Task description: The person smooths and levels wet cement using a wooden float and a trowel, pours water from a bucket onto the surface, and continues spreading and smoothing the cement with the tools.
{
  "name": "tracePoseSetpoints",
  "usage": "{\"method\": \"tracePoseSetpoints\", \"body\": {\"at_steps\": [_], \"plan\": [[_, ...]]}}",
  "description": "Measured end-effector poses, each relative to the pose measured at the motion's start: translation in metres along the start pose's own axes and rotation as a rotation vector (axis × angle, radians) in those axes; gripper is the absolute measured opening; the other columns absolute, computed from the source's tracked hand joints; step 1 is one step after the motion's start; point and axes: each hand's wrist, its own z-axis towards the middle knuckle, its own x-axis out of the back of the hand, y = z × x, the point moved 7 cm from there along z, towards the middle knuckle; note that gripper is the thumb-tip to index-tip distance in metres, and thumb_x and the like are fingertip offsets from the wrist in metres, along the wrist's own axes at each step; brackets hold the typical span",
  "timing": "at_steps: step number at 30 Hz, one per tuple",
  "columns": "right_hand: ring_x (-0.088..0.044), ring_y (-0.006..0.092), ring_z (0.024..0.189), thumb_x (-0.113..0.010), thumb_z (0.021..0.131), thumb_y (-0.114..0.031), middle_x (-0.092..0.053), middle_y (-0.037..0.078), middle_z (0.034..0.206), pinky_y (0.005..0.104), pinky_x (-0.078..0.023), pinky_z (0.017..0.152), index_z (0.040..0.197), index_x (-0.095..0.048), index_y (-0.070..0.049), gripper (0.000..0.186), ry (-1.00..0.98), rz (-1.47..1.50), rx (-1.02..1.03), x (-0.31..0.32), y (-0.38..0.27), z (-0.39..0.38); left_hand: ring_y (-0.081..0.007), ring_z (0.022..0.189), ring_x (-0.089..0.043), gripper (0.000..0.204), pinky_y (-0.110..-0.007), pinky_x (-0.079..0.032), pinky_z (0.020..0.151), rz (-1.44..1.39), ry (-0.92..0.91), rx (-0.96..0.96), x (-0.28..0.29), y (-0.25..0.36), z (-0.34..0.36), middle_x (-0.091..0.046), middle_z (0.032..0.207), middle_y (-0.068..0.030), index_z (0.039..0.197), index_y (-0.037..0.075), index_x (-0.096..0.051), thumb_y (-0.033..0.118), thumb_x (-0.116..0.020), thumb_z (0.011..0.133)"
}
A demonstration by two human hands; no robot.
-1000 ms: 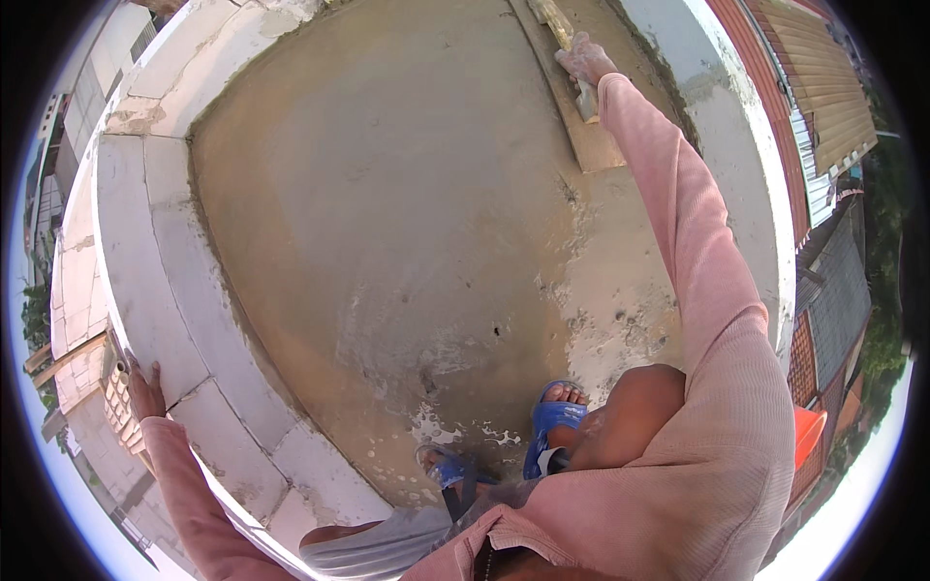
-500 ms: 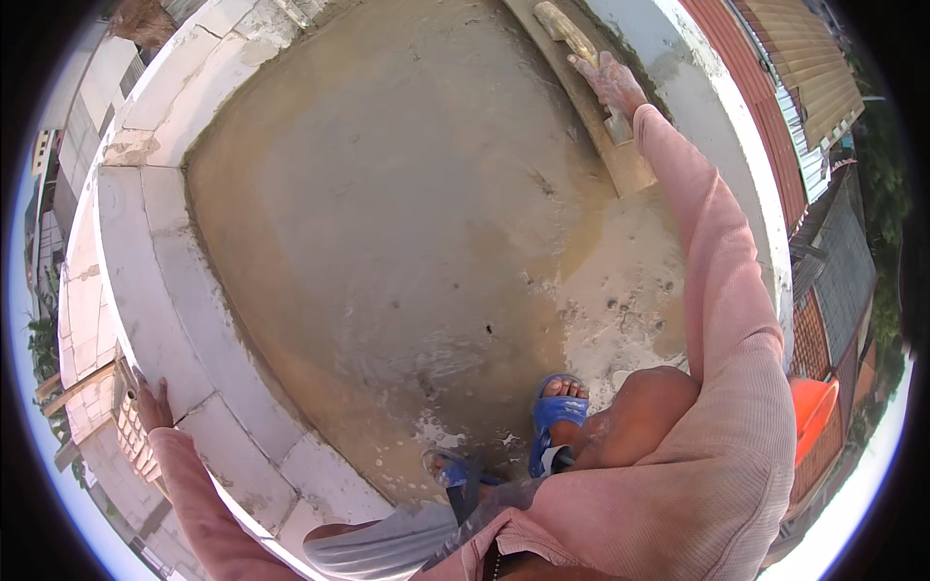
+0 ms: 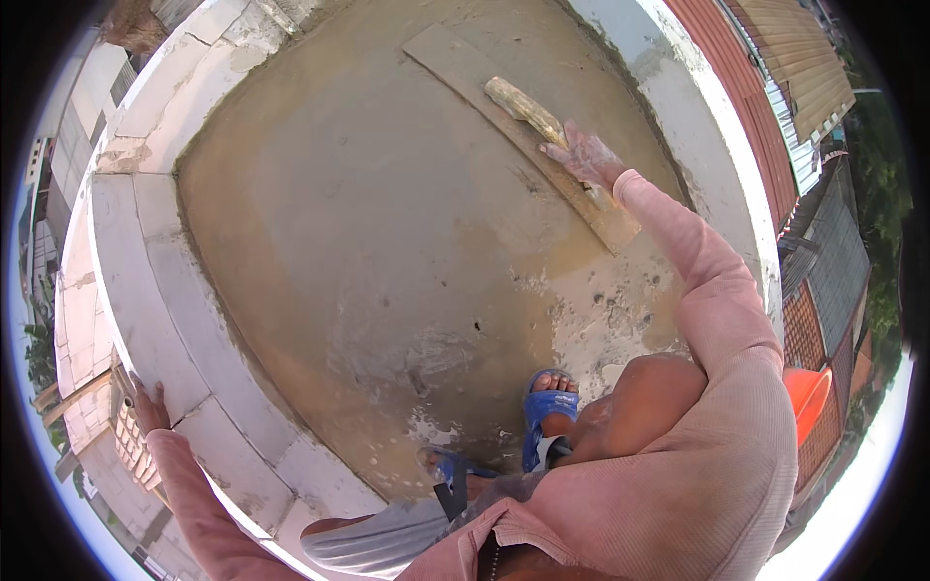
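Note:
My right hand (image 3: 588,158), caked with cement, is closed on the rear end of the handle of a long wooden float (image 3: 441,60). The float lies flat and slantwise on wet grey-brown mortar (image 3: 358,203) spread over the floor. Far to the left, my left hand (image 3: 149,409) rests at the outer edge of the pale block wall (image 3: 232,320). Its fingers are stretched out and apart, with nothing seen in them.
My feet, in blue sandals (image 3: 545,412), stand on the wet floor near the bottom. Rougher, pitted mortar (image 3: 605,315) lies right of them. An orange plastic container (image 3: 806,395) shows beyond the right wall (image 3: 717,145). Rooftops (image 3: 823,58) lie below outside.
The float has come away from the right wall, moving left and toward me across the mortar with my right hand on it. My left hand stays at the wall.

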Motion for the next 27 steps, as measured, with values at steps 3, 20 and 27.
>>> {"method": "tracePoseSetpoints", "body": {"at_steps": [3, 20, 27], "plan": [[-0.062, 0.0439, 0.096, -0.044, 0.092, -0.062, -0.06, 0.034, 0.104, 0.0497, -0.049, 0.081, 0.127, -0.045, 0.003, 0.074, -0.131, 0.348, -0.208, 0.022, -0.042, -0.057, -0.0383, 0.126, -0.048, 0.067, -0.042, -0.038, 0.104, 0.011, 0.014, 0.003, 0.003, -0.003, -0.012, -0.048, 0.138, -0.0245, 0.147, 0.005, -0.031, 0.03, -0.061, 0.093], [-0.068, 0.0378, 0.082, -0.05, 0.089, -0.063, -0.066, 0.028, 0.093, 0.0471, -0.051, 0.079, 0.116, -0.046, 0.001, 0.069, 0.093, 0.365, -0.563, 0.048, 0.125, 0.044, -0.0383, 0.13, -0.044, 0.069, -0.041, -0.035, 0.107, 0.01, 0.07, -0.068, -0.003, -0.024, 0.005, -0.043, 0.143, -0.0239, 0.15, 0.005, -0.023, 0.028, -0.057, 0.094], [-0.061, 0.0493, 0.1, -0.049, 0.092, -0.058, -0.061, 0.036, 0.104, 0.0532, -0.048, 0.087, 0.117, -0.047, 0.001, 0.064, 0.11, 0.214, -0.309, 0.048, 0.031, 0.087, -0.0385, 0.129, -0.045, 0.069, -0.041, -0.036, 0.106, 0.017, -0.007, -0.006, -0.014, -0.006, 0.007, -0.044, 0.142, -0.0246, 0.15, 0.006, -0.025, 0.028, -0.058, 0.094]]}}
